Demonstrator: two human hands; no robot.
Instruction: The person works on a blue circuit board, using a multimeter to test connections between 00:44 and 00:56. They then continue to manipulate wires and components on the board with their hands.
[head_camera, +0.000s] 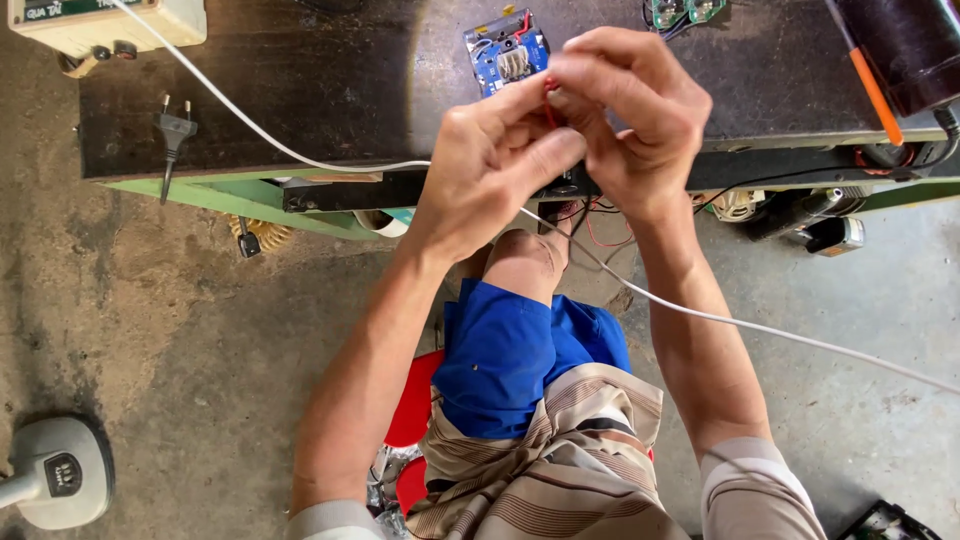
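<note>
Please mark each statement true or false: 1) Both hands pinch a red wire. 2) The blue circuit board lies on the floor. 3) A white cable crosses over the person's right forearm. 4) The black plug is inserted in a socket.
1) True: the left hand and right hand meet on the red wire.
2) False: the blue circuit board lies on the dark workbench.
3) True: the white cable crosses it.
4) False: the black plug lies loose on the workbench.

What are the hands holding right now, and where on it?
Both hands pinch a thin red wire between them: the left hand and the right hand grip it with their fingers at its upper end, just below the blue circuit board.
</note>
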